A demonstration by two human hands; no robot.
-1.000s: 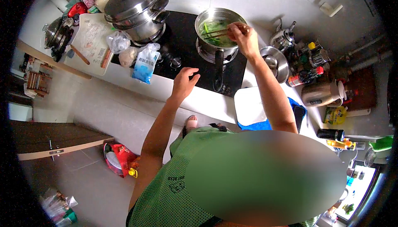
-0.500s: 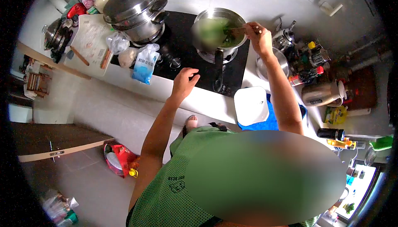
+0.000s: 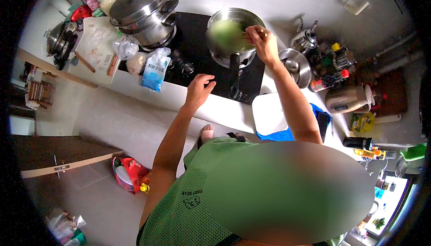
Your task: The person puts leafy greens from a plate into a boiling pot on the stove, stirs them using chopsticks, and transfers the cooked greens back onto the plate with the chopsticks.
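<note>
My right hand (image 3: 264, 46) is closed round a pair of chopsticks (image 3: 245, 35) at the right rim of a steel saucepan (image 3: 211, 50). Green food (image 3: 226, 32), partly blurred, is inside the pan, and the chopsticks' lower ends are hard to make out. The pan sits on the black hob (image 3: 197, 35) with its dark handle (image 3: 234, 77) pointing towards me. My left hand (image 3: 199, 91) hangs near the hob's front edge, fingers loosely bent with a gap from the thumb, holding nothing. To its left stands a blue-and-white packet (image 3: 155, 73).
A large lidded steel pot (image 3: 150, 28) stands at the hob's left, beside a cutting board (image 3: 96, 41). On the right are a steel bowl (image 3: 305, 70), a white square dish (image 3: 268, 115) on blue cloth, a sauce bottle (image 3: 325, 82) and an electric kettle (image 3: 345, 100).
My right hand with the chopsticks has moved left and slightly down, closer over the pan. More of the steel bowl and a dark phone-like object now show. My left hand stays put.
</note>
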